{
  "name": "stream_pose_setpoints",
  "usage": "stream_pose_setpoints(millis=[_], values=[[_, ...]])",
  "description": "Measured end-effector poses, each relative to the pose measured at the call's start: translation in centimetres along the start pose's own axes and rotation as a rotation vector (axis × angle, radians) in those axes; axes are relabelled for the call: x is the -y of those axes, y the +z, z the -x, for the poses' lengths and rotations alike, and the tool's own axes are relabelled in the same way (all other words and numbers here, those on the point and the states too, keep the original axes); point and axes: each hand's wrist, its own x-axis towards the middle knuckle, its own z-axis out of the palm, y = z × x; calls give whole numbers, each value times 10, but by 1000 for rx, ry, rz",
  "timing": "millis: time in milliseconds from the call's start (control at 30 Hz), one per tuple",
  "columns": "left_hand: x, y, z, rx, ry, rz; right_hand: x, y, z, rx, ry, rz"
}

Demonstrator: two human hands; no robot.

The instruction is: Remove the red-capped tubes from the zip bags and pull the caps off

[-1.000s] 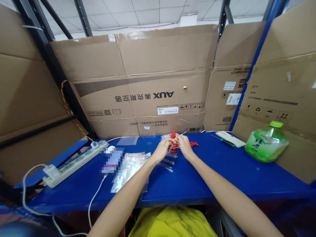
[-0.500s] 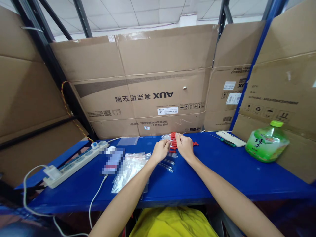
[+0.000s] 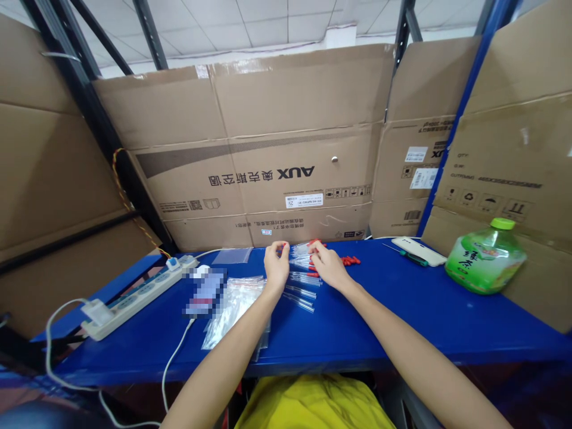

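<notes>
In the head view, my left hand (image 3: 276, 266) is raised at the left ends of a row of thin clear tubes (image 3: 302, 262), thumb and forefinger pinching a small red cap (image 3: 285, 245). My right hand (image 3: 329, 266) is over the right part of the row, its fingers bent and apart, with fingertips beside red-capped ends; whether they touch one is unclear. Several loose red caps (image 3: 351, 260) lie just right of that hand. Closer to me, more clear tubes (image 3: 300, 302) lie without caps on the blue table (image 3: 357, 333).
Clear zip bags (image 3: 236, 304) are piled left of the tubes, beside a blurred-out phone (image 3: 205, 292) and a white power strip (image 3: 138, 298). At right are a green-handled screwdriver (image 3: 415, 258), a white flat object (image 3: 420, 250) and a green bottle (image 3: 485, 259). Cardboard (image 3: 268, 149) walls the back.
My hands have moved apart. The left has gone left and up with a red cap at its fingertips; the right has opened slightly over the tubes, uncovering more of them.
</notes>
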Motion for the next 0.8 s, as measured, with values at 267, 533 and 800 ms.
stream_pose_setpoints(millis=[267, 533, 800], values=[[0, 0, 0, -37, -196, 194, 4, 11, 7, 233, -121, 132], [6, 2, -2, -70, -168, 191, 7, 14, 10, 279, -137, 244], [7, 5, -1, 0, -191, 181, 5, 15, 11, 293, -147, 296]])
